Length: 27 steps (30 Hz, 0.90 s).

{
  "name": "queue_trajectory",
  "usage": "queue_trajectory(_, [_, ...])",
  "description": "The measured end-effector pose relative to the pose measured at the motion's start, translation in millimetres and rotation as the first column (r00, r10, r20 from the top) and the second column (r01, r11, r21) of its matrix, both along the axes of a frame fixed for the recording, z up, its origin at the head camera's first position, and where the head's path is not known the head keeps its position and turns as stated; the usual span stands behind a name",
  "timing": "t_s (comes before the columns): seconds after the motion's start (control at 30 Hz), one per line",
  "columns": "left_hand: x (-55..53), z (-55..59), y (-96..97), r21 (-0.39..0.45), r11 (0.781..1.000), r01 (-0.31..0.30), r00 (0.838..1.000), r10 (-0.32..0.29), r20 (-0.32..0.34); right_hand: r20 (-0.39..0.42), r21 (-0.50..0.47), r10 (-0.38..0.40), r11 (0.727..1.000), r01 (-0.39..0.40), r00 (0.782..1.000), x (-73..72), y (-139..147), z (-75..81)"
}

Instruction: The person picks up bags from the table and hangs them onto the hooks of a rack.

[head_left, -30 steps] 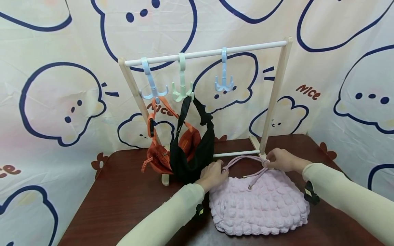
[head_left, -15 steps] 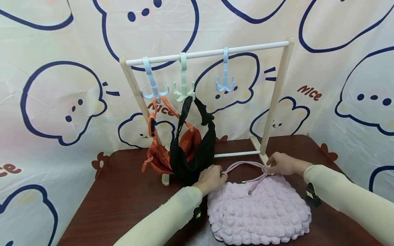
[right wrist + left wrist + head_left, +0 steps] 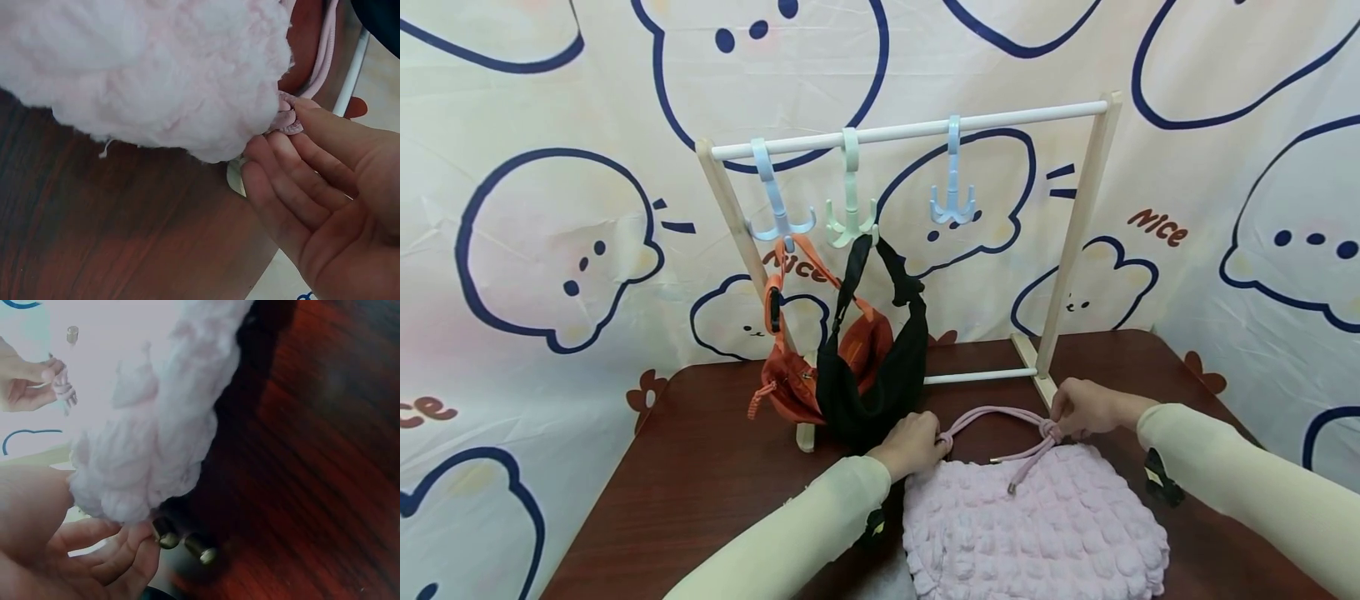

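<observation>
A pale pink puffy handbag [image 3: 1037, 529] sits at the front of the table, its lower edge cut off in the head view. Thin pink cords form its handle [image 3: 992, 410], knotted at both ends. My left hand [image 3: 913, 446] pinches the handle's left end; in the left wrist view, metal-tipped cord ends [image 3: 165, 534] hang beside those fingers. At the other end, my right hand [image 3: 1092, 408] grips the cord by the knot [image 3: 1048, 428]. The right wrist view shows thumb and fingers [image 3: 275, 194] closed on the knot, at the bag's corner.
Behind the bag stands a wooden rack with a white rail [image 3: 910, 131]. Three claw hooks hang there: blue [image 3: 775, 196], green [image 3: 851, 192] and blue [image 3: 953, 175]. An orange bag [image 3: 790, 379] and a black bag [image 3: 872, 392] hang at the left, close to my left hand.
Both hands have drawn the pink bag toward the front edge of the view, and its handle has come along. The hanging bags stay in place.
</observation>
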<state>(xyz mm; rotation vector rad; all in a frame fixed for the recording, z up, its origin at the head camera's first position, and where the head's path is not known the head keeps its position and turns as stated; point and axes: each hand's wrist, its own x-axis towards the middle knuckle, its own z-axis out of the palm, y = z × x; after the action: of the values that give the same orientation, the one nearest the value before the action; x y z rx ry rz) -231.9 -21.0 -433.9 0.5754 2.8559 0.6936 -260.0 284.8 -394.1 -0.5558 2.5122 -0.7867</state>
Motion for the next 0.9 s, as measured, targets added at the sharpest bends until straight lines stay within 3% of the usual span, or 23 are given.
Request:
queue_trajectory(0.23, [1.5,3.5,-3.2,-0.013,0.999,0.033,0.998,-0.032,0.061,-0.040,-0.023,0.058,0.998,-0.059,0.998,0.0,-1.2,-12.2])
queue_trajectory(0.47, [2.2,4.4,-7.7,-0.017,0.998,0.062,0.994,-0.060,0.094,-0.063,-0.012,0.067,0.998,-0.068,0.996,5.3,-3.4,-20.0])
queue_trajectory(0.73, [3.8,5.9,-14.2,-0.043,0.998,0.038,0.980,-0.029,0.198,-0.033,-0.031,0.078,0.996,-0.079,0.996,9.0,-4.8,-23.6])
queue_trajectory(0.9, [5.9,5.5,-14.9,-0.043,0.998,0.046,0.979,-0.036,0.201,-0.039,-0.020,0.090,0.996,-0.091,0.995,8.9,-5.0,-24.3])
